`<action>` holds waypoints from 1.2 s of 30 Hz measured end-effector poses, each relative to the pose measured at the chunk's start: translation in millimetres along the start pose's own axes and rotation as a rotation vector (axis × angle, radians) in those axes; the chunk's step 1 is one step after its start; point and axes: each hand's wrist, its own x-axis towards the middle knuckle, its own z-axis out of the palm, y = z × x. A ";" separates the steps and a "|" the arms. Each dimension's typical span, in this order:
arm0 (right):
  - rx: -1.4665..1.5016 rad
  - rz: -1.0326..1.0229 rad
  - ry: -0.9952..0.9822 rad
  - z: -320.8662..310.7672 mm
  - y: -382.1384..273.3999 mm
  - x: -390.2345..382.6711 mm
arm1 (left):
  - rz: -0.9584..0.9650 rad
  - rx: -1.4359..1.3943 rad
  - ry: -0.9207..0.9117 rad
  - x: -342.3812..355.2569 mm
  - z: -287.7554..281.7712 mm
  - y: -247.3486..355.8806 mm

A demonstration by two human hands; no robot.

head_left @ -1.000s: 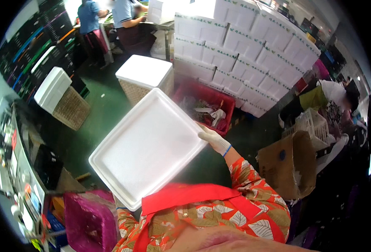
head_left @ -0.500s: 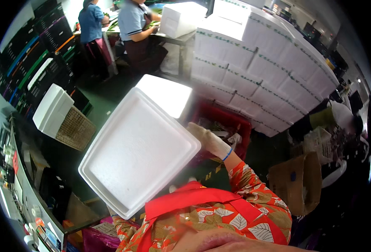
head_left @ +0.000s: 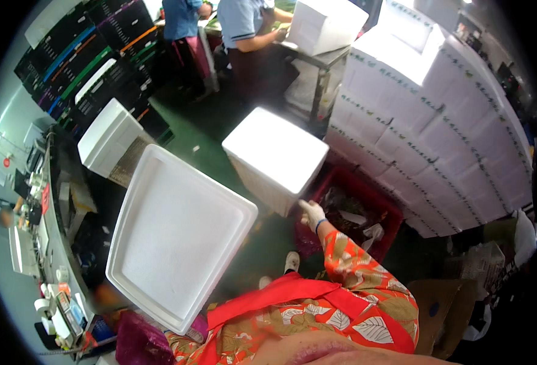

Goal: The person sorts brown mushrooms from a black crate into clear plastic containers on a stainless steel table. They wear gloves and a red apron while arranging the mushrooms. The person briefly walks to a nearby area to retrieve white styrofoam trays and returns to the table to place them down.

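A white foam lid (head_left: pixel 177 225), shallow with a raised rim, is held tilted in front of me on my left side. My left sleeve (head_left: pixel 180 347) runs to its lower edge; the lid hides my left hand. My right hand (head_left: pixel 311 214), in a pale work glove with a blue-edged cuff, is off the lid, fingers partly stretched out and apart. It is beside the lower corner of a white foam box (head_left: pixel 277 149); I cannot tell whether it touches the box. This box appears to stand on a woven tan basket, mostly hidden.
A red bin (head_left: pixel 393 222) with plastic scraps stands right of the box. Stacked white cartons (head_left: pixel 426 158) rise behind it. Another foam box (head_left: pixel 110 143) on a basket is at left, near black crates (head_left: pixel 68 55). Two people work at a far table (head_left: pixel 323 58). A cardboard box (head_left: pixel 441 310) sits at right.
My right hand has let go of the lid's right edge and moved apart from it. The lid has shifted left and down, uncovering more of the foam box. The view has turned.
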 end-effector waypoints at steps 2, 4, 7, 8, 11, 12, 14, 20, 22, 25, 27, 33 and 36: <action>-0.086 -0.218 0.230 -4.1 34.4 80.7 | 0.025 0.033 0.007 -7.5 11.5 15.7; -0.095 -0.208 0.269 28.3 25.2 76.9 | -0.012 0.065 0.097 -28.7 -3.1 8.2; -0.136 -0.021 0.439 41.3 14.1 91.8 | -0.053 0.068 0.131 -38.4 -2.6 -6.3; -0.029 -0.066 0.355 45.9 11.6 96.6 | -0.052 0.044 0.146 -38.3 1.3 -11.7; 0.243 -0.320 0.304 23.4 65.4 169.9 | -0.037 0.072 0.122 -25.8 27.8 7.9; 0.196 -0.192 0.293 41.4 49.1 154.8 | -0.038 0.035 0.159 -30.3 24.0 -3.3; 0.069 -0.016 0.316 45.2 32.4 134.9 | -0.056 0.001 0.186 -34.6 27.0 -13.8; 0.232 -0.027 0.282 52.0 6.5 130.4 | -0.054 0.005 0.150 -30.5 59.5 -8.5; 0.344 0.055 0.148 58.8 -5.7 97.0 | -0.067 -0.002 0.162 -37.0 57.5 -12.5; 0.460 0.084 0.068 52.6 -30.6 70.4 | -0.061 -0.001 0.120 -34.5 66.0 -9.9; 0.587 0.016 -0.017 47.2 -33.2 74.2 | -0.046 0.021 0.061 -24.9 74.9 0.5; 0.393 -0.201 0.073 -28.9 -28.1 3.7 | -0.017 0.205 -0.207 33.4 132.8 41.0; 0.383 -0.322 0.206 -62.6 -35.2 -75.0 | -0.027 0.311 -0.357 64.8 163.7 60.1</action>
